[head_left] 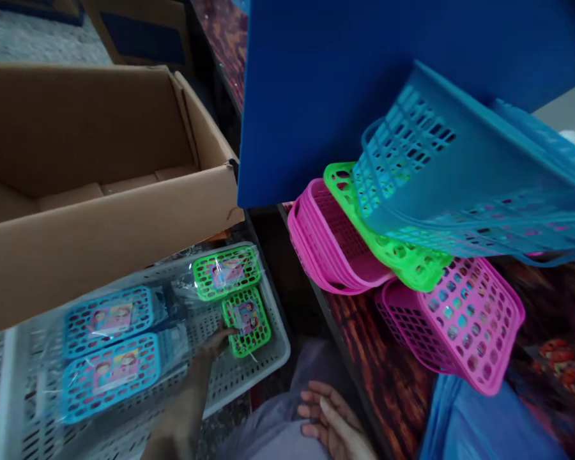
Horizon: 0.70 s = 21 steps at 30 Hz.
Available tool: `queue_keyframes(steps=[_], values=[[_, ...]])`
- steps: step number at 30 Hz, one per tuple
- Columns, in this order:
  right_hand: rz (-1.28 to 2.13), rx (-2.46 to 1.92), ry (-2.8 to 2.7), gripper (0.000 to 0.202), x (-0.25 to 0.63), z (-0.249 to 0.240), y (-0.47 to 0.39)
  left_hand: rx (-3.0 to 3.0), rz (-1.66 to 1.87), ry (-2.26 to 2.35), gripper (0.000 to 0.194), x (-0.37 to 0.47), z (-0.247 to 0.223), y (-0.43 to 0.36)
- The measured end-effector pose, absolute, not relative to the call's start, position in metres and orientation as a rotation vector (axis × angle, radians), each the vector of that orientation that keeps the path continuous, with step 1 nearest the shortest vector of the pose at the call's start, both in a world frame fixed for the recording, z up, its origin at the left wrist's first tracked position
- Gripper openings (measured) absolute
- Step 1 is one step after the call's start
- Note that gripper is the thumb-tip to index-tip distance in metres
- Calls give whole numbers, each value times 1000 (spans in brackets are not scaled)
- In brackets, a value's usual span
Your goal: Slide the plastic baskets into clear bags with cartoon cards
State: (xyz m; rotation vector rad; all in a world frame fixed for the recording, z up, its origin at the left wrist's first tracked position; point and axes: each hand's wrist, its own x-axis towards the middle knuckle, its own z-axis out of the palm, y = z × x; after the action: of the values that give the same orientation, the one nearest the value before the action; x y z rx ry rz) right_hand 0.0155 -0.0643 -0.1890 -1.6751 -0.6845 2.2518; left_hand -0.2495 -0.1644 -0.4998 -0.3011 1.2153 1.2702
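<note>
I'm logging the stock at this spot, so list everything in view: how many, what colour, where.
cardboard box: one, brown, upper left
other cardboard: at least one, brown with dark blue, top left
panel: one, deep blue, top centre to right
crate: one, pale grey, lower left
wrapped blue packs: two, light blue, crate's left part
wrapped green packs: two, green, crate's right end
nested baskets: several, pink, table's near edge
tilted basket: at least one, pink, right of those
green basket: at least one, green, below blue baskets
blue baskets: at least two, blue, upper right
plastic: count unclear, blue, bottom right
table: at least one, reddish-brown, right
left hand: one, bare, touching lower green pack
right hand: one, bare, bottom centre
</note>
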Motion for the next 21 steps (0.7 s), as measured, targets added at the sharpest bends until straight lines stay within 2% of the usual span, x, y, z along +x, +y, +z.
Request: queue_keyframes(steps=[6,11,14,21], values=[[2336,-1681,-718,48,10,-191,-60,-303,1298,1151,34,-253,-508,-156],[2219,-1712,-757,51,3,-191,-64,-344,1298,1180,35,-249,-516,-148],[2263,-1713,-752,49,4,-192,-64,-362,1324,1210,35,-246,-519,-147],[2279,-1708,-761,48,4,-188,-60,-406,1370,1246,35,-231,-511,-140]])
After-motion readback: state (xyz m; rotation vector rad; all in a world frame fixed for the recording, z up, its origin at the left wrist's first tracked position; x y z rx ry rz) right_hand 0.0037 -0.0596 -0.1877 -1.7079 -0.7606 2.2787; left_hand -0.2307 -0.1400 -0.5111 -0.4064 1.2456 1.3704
